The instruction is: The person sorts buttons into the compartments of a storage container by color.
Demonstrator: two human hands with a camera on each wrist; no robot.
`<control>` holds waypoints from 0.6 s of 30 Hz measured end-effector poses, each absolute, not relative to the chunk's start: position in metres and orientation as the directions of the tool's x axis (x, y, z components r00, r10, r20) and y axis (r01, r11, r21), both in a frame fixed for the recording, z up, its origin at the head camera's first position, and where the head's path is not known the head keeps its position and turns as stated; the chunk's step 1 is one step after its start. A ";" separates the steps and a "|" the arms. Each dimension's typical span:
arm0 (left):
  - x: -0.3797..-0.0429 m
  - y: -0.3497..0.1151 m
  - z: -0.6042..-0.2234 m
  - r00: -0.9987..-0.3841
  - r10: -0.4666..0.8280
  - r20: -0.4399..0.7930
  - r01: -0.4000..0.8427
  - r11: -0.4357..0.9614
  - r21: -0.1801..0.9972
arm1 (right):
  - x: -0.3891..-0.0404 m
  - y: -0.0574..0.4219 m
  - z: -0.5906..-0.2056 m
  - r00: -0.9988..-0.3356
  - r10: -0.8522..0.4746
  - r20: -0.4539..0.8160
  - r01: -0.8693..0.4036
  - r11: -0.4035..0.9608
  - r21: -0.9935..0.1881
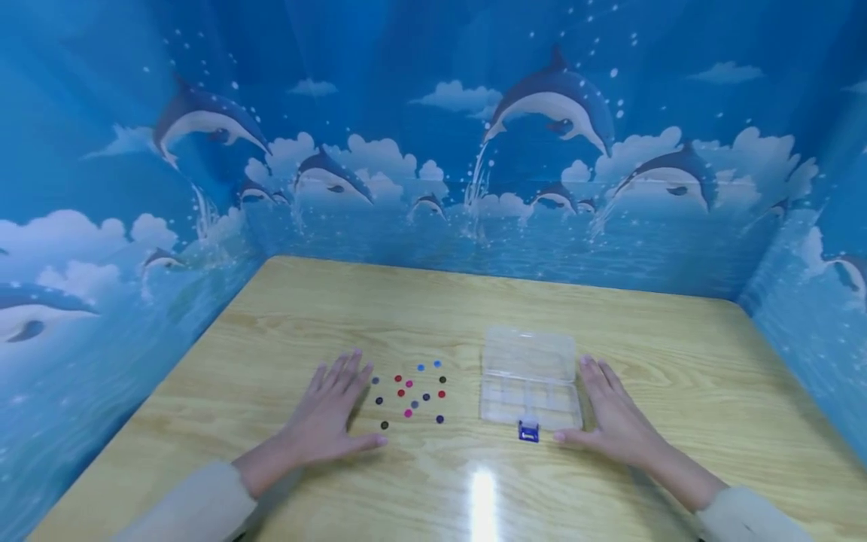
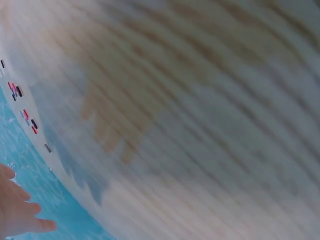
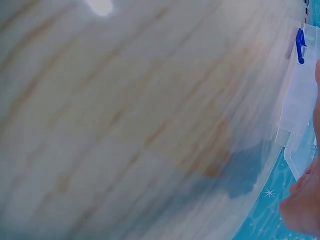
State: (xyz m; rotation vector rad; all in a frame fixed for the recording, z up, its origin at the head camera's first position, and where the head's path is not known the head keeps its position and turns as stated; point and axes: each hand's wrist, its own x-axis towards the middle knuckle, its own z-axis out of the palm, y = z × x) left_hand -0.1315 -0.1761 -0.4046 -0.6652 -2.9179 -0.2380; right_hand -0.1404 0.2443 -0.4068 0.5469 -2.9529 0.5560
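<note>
Several small round buttons (image 1: 401, 393) in red, pink, blue, grey and black lie scattered on the table, flat and apart from each other. Left of them is my left hand (image 1: 332, 414), palm down with fingers spread, its thumb pointing toward the nearest black one. A clear plastic compartment box (image 1: 531, 403) stands to the right of the buttons, its lid (image 1: 530, 354) folded back away from me. Its blue latch (image 1: 528, 431) faces the near side. My right hand (image 1: 612, 421) is beside the box's right edge, fingers extended and thumb close to the latch. Neither hand holds anything.
The wood-grain table (image 1: 542, 497) has rounded far corners. A blue curtain (image 1: 433, 248) printed with dolphins and clouds closes off the back and both sides. Light glares off the table's near part.
</note>
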 end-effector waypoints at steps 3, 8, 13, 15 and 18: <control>-0.131 -0.175 -0.404 -0.882 0.431 0.188 0.459 0.878 0.140 | -0.141 0.244 -0.407 -0.935 -0.328 0.137 -0.355 0.867 -0.349; -0.133 -0.174 -0.404 -0.850 0.479 0.219 0.514 0.844 0.152 | -0.141 0.244 -0.410 -0.935 -0.334 0.123 -0.356 0.871 -0.338; -0.135 -0.173 -0.405 -0.822 0.529 0.212 0.565 0.803 0.188 | -0.141 0.243 -0.411 -0.927 -0.354 0.124 -0.376 0.873 -0.312; -0.135 -0.173 -0.406 -0.813 0.545 0.208 0.580 0.790 0.198 | -0.141 0.243 -0.411 -0.925 -0.362 0.121 -0.381 0.874 -0.302; -0.136 -0.174 -0.409 -0.803 0.555 0.215 0.593 0.776 0.213 | -0.142 0.242 -0.411 -0.922 -0.370 0.114 -0.387 0.875 -0.290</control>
